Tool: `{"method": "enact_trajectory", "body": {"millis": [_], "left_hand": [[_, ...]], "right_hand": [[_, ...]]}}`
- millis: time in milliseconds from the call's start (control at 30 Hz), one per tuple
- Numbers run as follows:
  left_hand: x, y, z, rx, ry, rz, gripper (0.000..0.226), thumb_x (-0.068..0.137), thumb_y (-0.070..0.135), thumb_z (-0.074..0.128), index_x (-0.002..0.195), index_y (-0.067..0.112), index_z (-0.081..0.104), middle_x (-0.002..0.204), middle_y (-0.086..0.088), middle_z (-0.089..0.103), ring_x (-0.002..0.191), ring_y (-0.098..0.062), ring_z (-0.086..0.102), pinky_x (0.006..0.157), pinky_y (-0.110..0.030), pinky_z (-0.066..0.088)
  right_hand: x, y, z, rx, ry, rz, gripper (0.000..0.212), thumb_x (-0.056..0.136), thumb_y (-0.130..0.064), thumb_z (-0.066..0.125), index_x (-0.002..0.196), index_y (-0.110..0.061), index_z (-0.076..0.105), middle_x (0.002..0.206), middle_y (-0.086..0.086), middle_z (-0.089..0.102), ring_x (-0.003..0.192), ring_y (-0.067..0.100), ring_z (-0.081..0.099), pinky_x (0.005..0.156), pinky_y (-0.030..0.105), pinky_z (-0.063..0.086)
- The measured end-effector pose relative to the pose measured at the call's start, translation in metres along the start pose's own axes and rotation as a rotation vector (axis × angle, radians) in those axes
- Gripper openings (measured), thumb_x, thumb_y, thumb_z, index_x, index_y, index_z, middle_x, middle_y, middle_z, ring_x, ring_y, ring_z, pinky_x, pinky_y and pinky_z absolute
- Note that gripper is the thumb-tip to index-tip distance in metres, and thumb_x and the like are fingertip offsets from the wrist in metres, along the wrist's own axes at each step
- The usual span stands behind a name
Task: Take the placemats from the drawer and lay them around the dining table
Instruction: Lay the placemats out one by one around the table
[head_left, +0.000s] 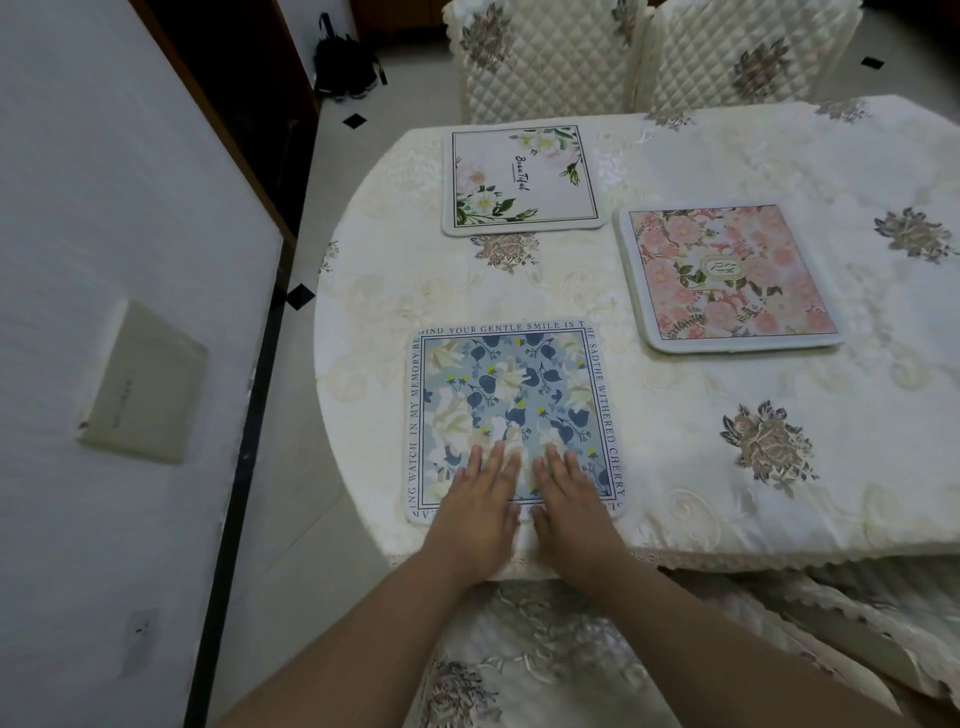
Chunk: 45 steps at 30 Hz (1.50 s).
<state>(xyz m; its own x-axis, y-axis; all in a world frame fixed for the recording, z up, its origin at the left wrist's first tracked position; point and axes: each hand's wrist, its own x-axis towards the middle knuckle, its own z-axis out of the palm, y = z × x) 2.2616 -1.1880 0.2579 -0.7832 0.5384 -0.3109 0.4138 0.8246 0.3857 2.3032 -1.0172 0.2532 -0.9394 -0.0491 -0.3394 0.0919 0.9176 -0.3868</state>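
Blue floral placemat (511, 395), text-bordered, under flat, spread left hand (480, 506) and right hand (569, 501).

Both hands, left hand (480, 499) and right hand (563, 501), lie flat, fingers (498, 457) spread on the blue placemat (511, 395); beyond the fingertips the white placemat (522, 179) and pink placemat (727, 275) rest on the table (727, 467).

A home dining room: a table (779, 156) under an embroidered cream cloth, two quilted, flower-patterned chairs (540, 57) just beyond it, tiled floor (332, 171) beside it, and floral placemats (519, 182) on it.
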Motion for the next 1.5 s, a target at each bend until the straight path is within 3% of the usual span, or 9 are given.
{"method": "enact_trajectory", "body": {"millis": [100, 267, 367, 467, 600, 833, 1033, 1200, 1500], "left_hand": [[-0.007, -0.009, 0.010, 0.099, -0.008, -0.035, 0.063, 0.107, 0.046, 0.019, 0.162, 0.029, -0.007, 0.166, 0.006, -0.022, 0.152, -0.022, -0.028, 0.125, -0.042, -0.011], [-0.022, -0.051, 0.006, 0.136, 0.021, -0.096, 0.066, 0.105, 0.054, 0.013, 0.160, 0.029, -0.014, 0.164, 0.007, -0.027, 0.152, -0.019, -0.027, 0.124, -0.040, -0.011], [-0.031, -0.068, -0.002, 0.072, 0.038, -0.163, 0.072, 0.105, 0.058, 0.016, 0.159, 0.026, -0.018, 0.165, 0.004, -0.028, 0.151, -0.016, -0.030, 0.125, -0.038, -0.009], [-0.021, -0.072, -0.016, 0.046, 0.033, -0.236, 0.079, 0.104, 0.060, 0.019, 0.159, 0.017, -0.019, 0.163, -0.002, -0.031, 0.149, -0.020, -0.032, 0.122, -0.034, -0.015], [0.022, -0.063, -0.047, -0.009, 0.089, -0.198, 0.072, 0.107, 0.050, 0.024, 0.162, 0.014, -0.005, 0.168, -0.003, -0.015, 0.154, -0.020, -0.020, 0.126, -0.035, -0.007], [0.123, -0.038, -0.085, -0.111, -0.041, -0.118, 0.080, 0.102, 0.042, 0.054, 0.163, 0.025, 0.005, 0.171, 0.000, -0.006, 0.156, -0.023, -0.009, 0.124, -0.041, 0.008], [0.149, -0.062, -0.080, 0.104, -0.087, -0.198, 0.083, 0.094, 0.073, 0.035, 0.159, 0.044, -0.007, 0.168, 0.000, -0.021, 0.154, -0.029, -0.019, 0.124, -0.052, -0.002], [0.142, -0.086, -0.074, 0.074, 0.014, -0.291, 0.119, 0.071, 0.100, 0.026, 0.158, 0.033, -0.020, 0.164, -0.002, -0.030, 0.152, -0.024, -0.027, 0.124, -0.049, -0.006], [0.138, -0.087, -0.081, 0.062, 0.031, -0.347, 0.135, 0.067, 0.102, 0.026, 0.158, 0.015, -0.021, 0.166, -0.005, -0.026, 0.153, -0.020, -0.023, 0.127, -0.044, 0.000]], "right_hand": [[-0.008, 0.011, 0.005, -0.040, -0.030, -0.021, 0.065, 0.106, -0.041, 0.020, 0.156, -0.024, -0.017, 0.160, -0.005, -0.031, 0.144, 0.015, -0.035, 0.120, 0.033, -0.014], [-0.010, 0.051, -0.003, -0.030, -0.019, 0.053, 0.066, 0.105, -0.049, 0.016, 0.152, -0.029, -0.027, 0.157, -0.011, -0.036, 0.142, 0.006, -0.037, 0.122, 0.035, -0.010], [-0.009, 0.062, -0.009, 0.009, 0.036, 0.088, 0.065, 0.106, -0.045, 0.022, 0.156, -0.027, -0.016, 0.161, -0.008, -0.026, 0.147, 0.007, -0.028, 0.124, 0.036, 0.000], [0.000, 0.059, -0.017, 0.001, 0.146, 0.125, 0.063, 0.104, -0.039, 0.036, 0.160, -0.018, 0.013, 0.167, 0.001, 0.000, 0.153, 0.015, -0.008, 0.124, 0.036, 0.006], [0.039, 0.036, -0.042, 0.041, 0.234, 0.048, 0.057, 0.098, -0.029, 0.050, 0.152, -0.014, 0.037, 0.164, 0.005, 0.021, 0.152, 0.019, 0.014, 0.123, 0.032, 0.012], [0.135, 0.006, -0.072, 0.098, 0.111, 0.033, 0.066, 0.101, -0.035, 0.046, 0.157, -0.009, 0.021, 0.165, 0.010, 0.015, 0.153, 0.025, 0.008, 0.123, 0.036, 0.009], [0.158, 0.028, -0.074, -0.062, 0.021, 0.010, 0.083, 0.098, -0.061, 0.037, 0.160, -0.018, 0.001, 0.167, 0.003, -0.007, 0.153, 0.023, -0.008, 0.124, 0.043, 0.004], [0.156, 0.067, -0.082, -0.118, 0.064, 0.110, 0.112, 0.079, -0.090, 0.024, 0.158, -0.019, -0.013, 0.165, 0.000, -0.016, 0.152, 0.019, -0.013, 0.124, 0.041, 0.003], [0.161, 0.069, -0.096, -0.056, -0.003, 0.156, 0.112, 0.084, -0.079, 0.045, 0.159, -0.014, -0.008, 0.166, 0.001, -0.013, 0.153, 0.020, -0.007, 0.124, 0.040, 0.006]]}}
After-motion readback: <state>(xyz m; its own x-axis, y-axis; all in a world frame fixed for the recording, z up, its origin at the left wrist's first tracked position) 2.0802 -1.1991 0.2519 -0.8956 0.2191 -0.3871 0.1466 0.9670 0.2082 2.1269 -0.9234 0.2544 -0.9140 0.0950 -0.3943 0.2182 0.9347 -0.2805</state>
